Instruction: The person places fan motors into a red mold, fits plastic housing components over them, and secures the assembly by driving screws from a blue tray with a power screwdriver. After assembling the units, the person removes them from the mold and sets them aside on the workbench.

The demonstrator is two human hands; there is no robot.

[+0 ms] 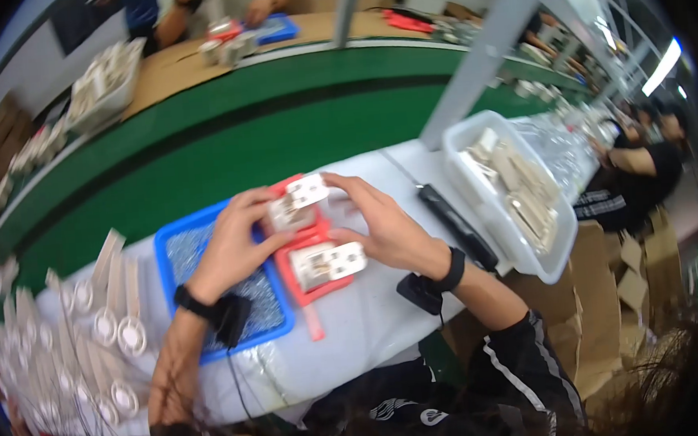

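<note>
My left hand (236, 235) curls round the left side of a white plastic housing (287, 215), its thumb toward the near side. On the other side my right hand (378, 228) has its thumb and fingers bent about the same piece, by a white plate with holes (307, 190). The housing sits in the far part of a red fixture (313, 235). A second white housing with a holed plate (328, 265) lies in the near part of it, below my hands. My fingertips are partly hidden and slightly blurred.
Left of the fixture is a blue tray (177, 221) of small metal pieces. Long white parts with round ends (116, 326) pile up at far left. A black rod-shaped tool (456, 226) and a white bin (553, 263) of parts lie right. People work beyond the green conveyor (388, 88).
</note>
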